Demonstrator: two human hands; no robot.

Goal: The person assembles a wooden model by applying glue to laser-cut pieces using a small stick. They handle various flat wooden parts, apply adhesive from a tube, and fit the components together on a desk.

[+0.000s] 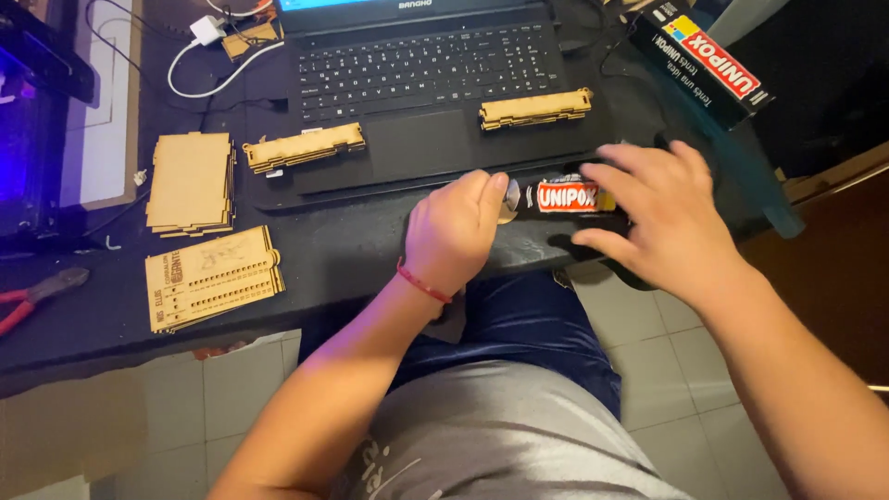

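Glue tube (567, 197) between left fingers (491, 190), right fingers (616, 181)

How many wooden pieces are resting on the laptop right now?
2. One wooden piece lies left of the trackpad, the other right of it. More flat wood lies on the table, off the laptop.

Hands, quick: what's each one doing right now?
Left hand: closed on the cap end of the black glue tube.
Right hand: fingers spread over the tube's other end, touching it; a full hold cannot be told.

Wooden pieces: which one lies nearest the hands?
The narrow wooden strip on the laptop's right palm rest, just above the right hand; the others lie further left.
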